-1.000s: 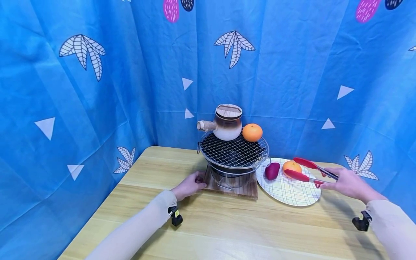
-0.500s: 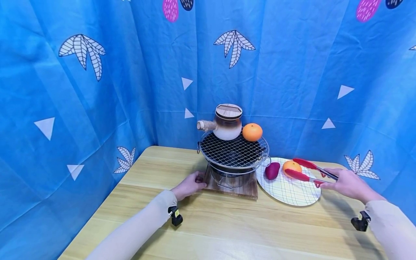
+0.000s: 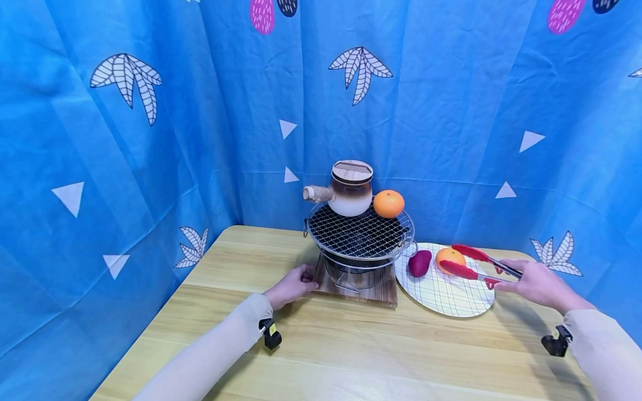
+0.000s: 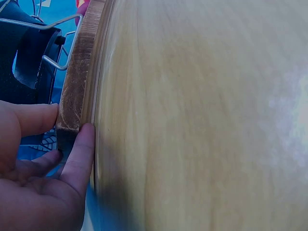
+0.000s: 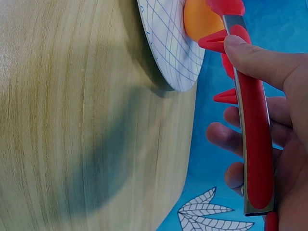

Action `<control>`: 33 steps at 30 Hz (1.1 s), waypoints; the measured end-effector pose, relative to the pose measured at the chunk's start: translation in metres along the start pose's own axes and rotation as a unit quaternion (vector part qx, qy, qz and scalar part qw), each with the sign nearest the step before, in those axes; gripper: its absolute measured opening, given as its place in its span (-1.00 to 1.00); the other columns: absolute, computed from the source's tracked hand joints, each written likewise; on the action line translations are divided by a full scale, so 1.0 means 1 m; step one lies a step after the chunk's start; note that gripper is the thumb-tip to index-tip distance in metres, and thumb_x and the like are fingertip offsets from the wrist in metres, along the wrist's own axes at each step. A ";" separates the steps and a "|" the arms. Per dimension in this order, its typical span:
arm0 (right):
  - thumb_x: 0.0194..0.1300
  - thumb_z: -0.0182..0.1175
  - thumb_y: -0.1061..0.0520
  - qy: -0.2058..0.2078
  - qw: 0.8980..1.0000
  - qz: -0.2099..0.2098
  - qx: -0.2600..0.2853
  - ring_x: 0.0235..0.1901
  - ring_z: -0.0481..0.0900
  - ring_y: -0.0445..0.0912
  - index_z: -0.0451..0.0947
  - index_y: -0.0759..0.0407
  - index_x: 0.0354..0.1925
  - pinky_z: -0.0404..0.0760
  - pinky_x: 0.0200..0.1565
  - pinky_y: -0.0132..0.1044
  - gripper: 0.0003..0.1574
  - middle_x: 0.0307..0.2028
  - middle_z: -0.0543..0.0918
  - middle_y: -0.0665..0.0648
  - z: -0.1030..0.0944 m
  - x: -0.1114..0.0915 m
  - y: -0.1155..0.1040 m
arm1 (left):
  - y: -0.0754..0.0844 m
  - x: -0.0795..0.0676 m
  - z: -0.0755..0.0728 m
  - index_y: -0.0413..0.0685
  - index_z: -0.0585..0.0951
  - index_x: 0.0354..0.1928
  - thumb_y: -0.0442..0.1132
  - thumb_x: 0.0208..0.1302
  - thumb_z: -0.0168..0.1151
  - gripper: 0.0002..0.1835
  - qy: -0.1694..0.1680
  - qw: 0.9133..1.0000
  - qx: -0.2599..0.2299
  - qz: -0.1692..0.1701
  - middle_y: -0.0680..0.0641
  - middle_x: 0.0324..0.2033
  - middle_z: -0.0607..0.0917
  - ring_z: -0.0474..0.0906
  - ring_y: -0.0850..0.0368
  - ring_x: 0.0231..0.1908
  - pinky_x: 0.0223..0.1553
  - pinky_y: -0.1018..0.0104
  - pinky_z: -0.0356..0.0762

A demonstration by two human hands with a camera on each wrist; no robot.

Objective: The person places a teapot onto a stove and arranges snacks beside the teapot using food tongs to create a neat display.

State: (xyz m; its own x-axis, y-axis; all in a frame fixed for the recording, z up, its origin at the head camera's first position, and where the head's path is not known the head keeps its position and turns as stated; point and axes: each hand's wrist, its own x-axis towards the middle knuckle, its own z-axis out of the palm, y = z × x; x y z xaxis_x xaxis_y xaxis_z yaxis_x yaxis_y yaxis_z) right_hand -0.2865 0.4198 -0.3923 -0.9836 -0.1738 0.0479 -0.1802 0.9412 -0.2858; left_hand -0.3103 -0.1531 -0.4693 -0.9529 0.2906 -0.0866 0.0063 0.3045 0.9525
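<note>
The red tongs are gripped by the right hand, thumb laid along one arm and fingers curled about the other; their heads are held parted, one on the near side and one on the far side of an orange fruit, presumably so that it may be straddled; contact cannot be told. The fruit is carried toward the far rim of a checked plate, set by the tabletop's far right corner, with a purple item beside it. The near left corner of a wooden board is pinched by the left hand, its fingers little parted, apparently for steadiness; on this board, near the tabletop's far edge, a round grill is borne, a lidded pot and second orange fruit being placed along its far rim.
</note>
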 end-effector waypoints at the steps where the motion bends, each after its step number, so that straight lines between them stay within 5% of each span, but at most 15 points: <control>1: 0.07 0.42 -0.40 0.000 1.000 0.000 0.000 0.08 0.42 0.45 0.29 0.43 0.39 0.60 -0.16 0.30 0.25 0.24 0.38 0.67 0.000 0.000 0.000 | 0.000 0.000 0.000 -0.33 0.31 0.38 -0.41 0.30 0.25 -0.37 0.000 1.000 0.000 0.000 -0.29 0.01 0.59 0.60 0.00 -0.07 0.03 0.17 0.70; 18: 0.06 0.41 -0.43 0.007 1.000 -0.007 -0.003 0.06 0.46 0.43 0.32 0.43 0.38 0.62 -0.15 0.29 0.27 0.23 0.39 0.68 -0.005 -0.002 0.000 | 0.003 -0.003 0.001 -0.34 0.30 0.39 -0.42 0.31 0.24 -0.38 0.006 1.000 0.009 0.004 -0.31 0.02 0.59 0.60 -0.01 -0.07 0.04 0.15 0.70; 24: 0.09 0.44 -0.34 0.007 1.000 -0.011 0.006 -0.22 0.59 0.18 0.32 0.45 0.36 0.58 -0.43 -0.06 0.20 0.23 0.38 0.69 -0.012 -0.004 -0.007 | 0.002 -0.005 0.001 -0.37 0.31 0.38 -0.43 0.31 0.24 -0.38 0.008 1.000 0.008 0.010 -0.34 0.02 0.59 0.61 -0.03 -0.07 0.03 0.12 0.71; 30: 0.08 0.41 -0.39 -0.001 1.000 -0.005 0.007 0.00 0.50 0.40 0.28 0.40 0.41 0.65 -0.23 0.20 0.25 0.19 0.44 0.65 -0.018 -0.004 -0.010 | 0.005 -0.007 0.002 -0.40 0.30 0.37 -0.44 0.31 0.22 -0.39 0.009 1.000 0.008 0.014 -0.36 0.02 0.59 0.60 -0.03 -0.08 0.02 0.11 0.70; 33: 0.10 0.41 -0.38 -0.006 1.000 0.000 0.009 -0.16 0.53 0.24 0.25 0.39 0.43 0.59 -0.37 -0.07 0.25 0.06 0.56 0.59 -0.021 -0.005 -0.011 | 0.001 -0.004 0.001 -0.37 0.31 0.37 -0.43 0.30 0.24 -0.38 0.006 1.000 0.007 0.012 -0.32 0.02 0.60 0.61 -0.02 -0.07 0.02 0.15 0.71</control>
State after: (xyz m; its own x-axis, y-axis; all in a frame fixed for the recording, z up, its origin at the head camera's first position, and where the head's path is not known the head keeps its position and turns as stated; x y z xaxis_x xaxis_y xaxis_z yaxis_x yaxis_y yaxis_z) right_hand -0.2798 0.4161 -0.3694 -0.9834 -0.1778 0.0357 -0.1802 0.9358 -0.3029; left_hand -0.3062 -0.1530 -0.4687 -0.9559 0.2875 -0.0602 0.0336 0.3106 0.9500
